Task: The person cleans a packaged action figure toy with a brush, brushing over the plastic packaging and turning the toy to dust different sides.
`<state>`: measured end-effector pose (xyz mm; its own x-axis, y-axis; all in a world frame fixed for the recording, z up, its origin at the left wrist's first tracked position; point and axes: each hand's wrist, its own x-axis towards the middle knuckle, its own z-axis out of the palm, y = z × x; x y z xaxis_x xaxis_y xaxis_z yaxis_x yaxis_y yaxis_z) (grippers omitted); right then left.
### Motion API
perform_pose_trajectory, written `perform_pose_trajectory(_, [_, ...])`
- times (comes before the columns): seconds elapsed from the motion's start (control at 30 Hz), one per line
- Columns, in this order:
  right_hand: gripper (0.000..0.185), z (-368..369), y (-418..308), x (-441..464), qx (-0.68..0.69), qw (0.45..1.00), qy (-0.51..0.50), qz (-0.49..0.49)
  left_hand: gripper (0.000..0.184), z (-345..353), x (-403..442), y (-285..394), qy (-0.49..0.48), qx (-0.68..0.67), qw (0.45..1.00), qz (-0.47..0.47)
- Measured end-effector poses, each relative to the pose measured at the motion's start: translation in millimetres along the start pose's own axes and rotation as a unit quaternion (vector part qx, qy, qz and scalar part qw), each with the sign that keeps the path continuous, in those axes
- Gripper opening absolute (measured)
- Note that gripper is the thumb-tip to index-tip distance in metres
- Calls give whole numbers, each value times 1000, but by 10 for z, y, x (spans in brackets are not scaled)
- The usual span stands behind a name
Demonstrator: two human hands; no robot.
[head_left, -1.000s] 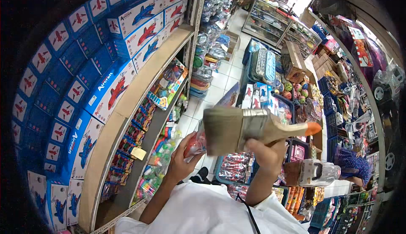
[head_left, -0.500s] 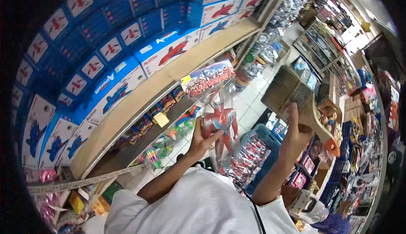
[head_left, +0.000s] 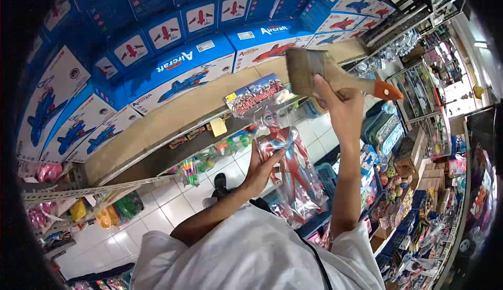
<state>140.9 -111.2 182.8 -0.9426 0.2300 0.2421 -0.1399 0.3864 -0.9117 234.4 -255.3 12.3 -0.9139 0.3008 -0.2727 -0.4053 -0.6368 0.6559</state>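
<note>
A clear plastic bag holds a red, blue and silver Ultraman figure (head_left: 287, 148), with a printed header card (head_left: 255, 97) at its top. Around the figure's side my left hand (head_left: 260, 167) is closed, thumb across the front of the bag. My right hand (head_left: 340, 104) grips a wide paintbrush (head_left: 306, 72) with a wooden handle and an orange handle end. The brush's bristles point left, above and to the right of the header card. They appear apart from the card.
Blue and white Aircraft boxes (head_left: 183, 75) line the shelf (head_left: 157, 117) ahead. Below it hang packs of colourful toys (head_left: 194, 169). On the right stand shelves of packaged goods (head_left: 419, 211) and cardboard boxes (head_left: 411, 151). White floor tiles (head_left: 178, 206) lie below.
My right hand has lifted the paintbrush up and left, towards the shelf and header card. The view has turned, and the bagged figure stays in my left hand.
</note>
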Motion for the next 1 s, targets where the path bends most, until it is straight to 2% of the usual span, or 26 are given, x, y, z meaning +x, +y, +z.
perform_pose_trajectory(0.03, [25, 59, 6, 52, -1, 999, -44, -7, 58, 5, 1, 2, 0, -2, 1000, -12])
perform_pose_trajectory(0.07, [25, 140, 12, 79, -3, 999, -45, -7, 57, 13, -7, 6, -10, -9, 1000, -8])
perform_pose_trajectory(0.13, [22, 273, 33, 121, -29, 966, -135, -217, 57, 26, -26, 27, -5, -23, 1000, -20])
perform_pose_trajectory(0.17, [22, 282, 95, 179, -31, 966, -134, -219, 56, 32, -20, 41, 0, -34, 999, -30])
perform_pose_trajectory(0.2, [27, 304, 111, 234, -122, 910, -178, -355, 56, 37, -9, 45, -3, -35, 999, -29])
perform_pose_trajectory(0.23, [33, 312, 110, 268, -210, 824, -217, -479, 56, 41, 0, 40, -2, -43, 999, -25])
perform_pose_trajectory(0.27, [44, 305, 115, 175, -184, 849, -273, -413, 56, 46, 7, 39, -1, -51, 998, -20])
perform_pose_trajectory(0.4, [43, 338, 285, 131, -273, 814, -300, -416, 57, 110, -35, 145, -10, -68, 997, -22])
perform_pose_trajectory(0.5, [43, 290, 502, 267, -252, 810, -315, -426, 55, 66, 10, 62, -7, -62, 998, 0])
perform_pose_trajectory(0.63, [39, 263, 678, 358, -288, 829, -296, -378, 52, 116, -11, 112, 2, -66, 998, 5])
perform_pose_trajectory(0.7, [42, 254, 624, 344, -268, 835, -309, -368, 49, 147, -37, 203, 18, -81, 996, -44])
perform_pose_trajectory(0.73, [46, 260, 593, 333, -249, 841, -322, -357, 49, 126, -25, 184, 20, -81, 996, -43])
perform_pose_trajectory(0.8, [41, 275, 606, 315, -252, 846, -306, -357, 49, 91, -1, 146, -7, -62, 998, 20])
perform_pose_trajectory(0.87, [37, 262, 639, 329, -257, 851, -288, -356, 49, 98, -14, 167, -1, -70, 998, 8])
perform_pose_trajectory(0.93, [36, 217, 702, 429, -265, 810, -306, -424, 49, 96, -20, 162, 4, -78, 997, -4])
perform_pose_trajectory(0.97, [36, 202, 749, 425, -265, 809, -307, -426, 50, 73, -3, 127, 2, -77, 997, 7])
perform_pose_trajectory(1.0, [37, 205, 753, 404, -215, 852, -273, -392, 50, 94, -4, 167, -1, -76, 997, 19])
